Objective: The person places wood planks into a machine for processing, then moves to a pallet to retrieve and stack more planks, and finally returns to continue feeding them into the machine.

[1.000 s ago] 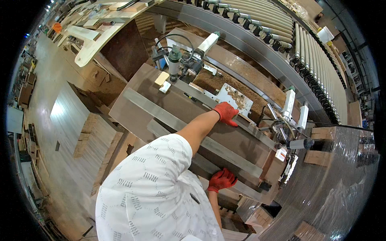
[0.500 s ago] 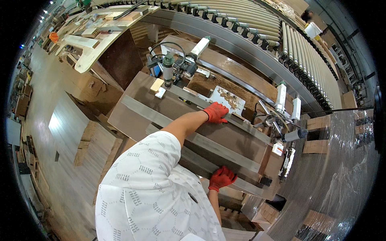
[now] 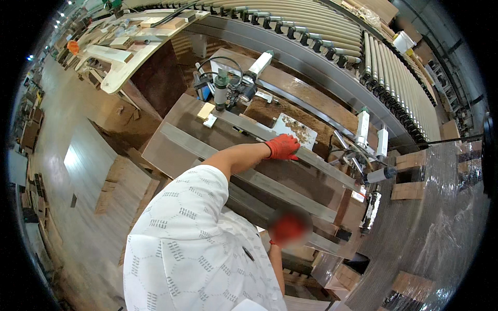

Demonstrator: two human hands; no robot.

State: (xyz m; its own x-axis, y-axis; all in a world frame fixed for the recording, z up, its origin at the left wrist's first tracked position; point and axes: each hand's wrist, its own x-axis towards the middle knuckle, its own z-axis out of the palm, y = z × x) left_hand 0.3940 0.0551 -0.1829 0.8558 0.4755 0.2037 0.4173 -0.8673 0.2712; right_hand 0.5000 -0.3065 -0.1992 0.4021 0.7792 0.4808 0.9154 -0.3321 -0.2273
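My left hand point(image 3: 282, 147), in a red glove, reaches across a brown board. Its fingers close over the far grey strip point(image 3: 324, 167), with the thumb along the near side. This strip lies along the machine side of the board. A middle grey strip point(image 3: 275, 189) runs roughly parallel to it, passing under my left forearm. My right hand point(image 3: 289, 229), also red-gloved, is at the near grey strip point(image 3: 324, 244) by the board's front edge. A blurred patch covers its fingers, so their grip is hidden.
A clamp cylinder point(image 3: 220, 90) stands at the board's far left, another point(image 3: 381, 174) at its right end. A metal plate point(image 3: 294, 130) with sawdust lies behind the far strip. Beyond runs a roller conveyor point(image 3: 311, 26). Film-wrapped stacks point(image 3: 430, 217) stand right, stacked panels point(image 3: 124, 186) left.
My left hand has shifted slightly along the far strip, its fingers lying flatter. My right hand stays at the near strip, now blurred. The view has moved a little.
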